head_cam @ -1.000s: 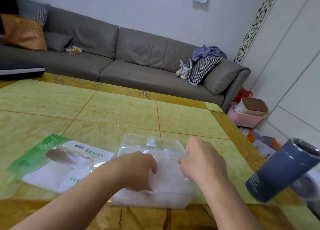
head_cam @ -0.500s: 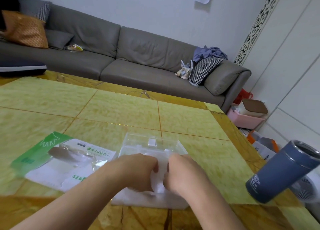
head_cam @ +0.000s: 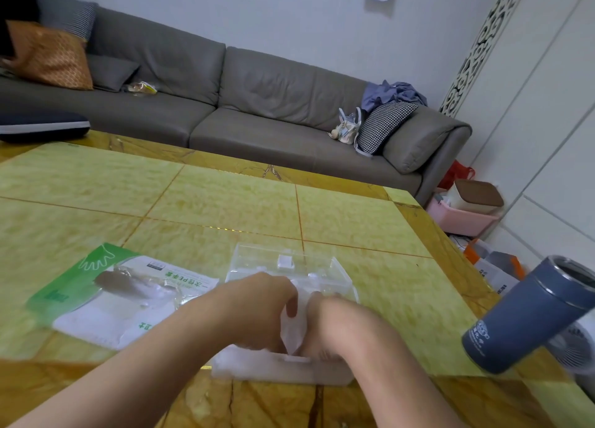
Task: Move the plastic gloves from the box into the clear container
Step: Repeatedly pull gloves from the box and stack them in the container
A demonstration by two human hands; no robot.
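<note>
Drawn closer together since a second ago: left hand (head_cam: 257,311) and right hand (head_cam: 335,324), both pinching the plastic gloves (head_cam: 293,328) inside the clear container (head_cam: 289,266) at the table's (head_cam: 225,208) near edge. Beside it, left: the flat green-and-white glove package (head_cam: 106,295).

grey sofa (head_cam: 257,105) beyond the yellow table (head_cam: 225,202), blue tumbler (head_cam: 531,318) at right
</note>
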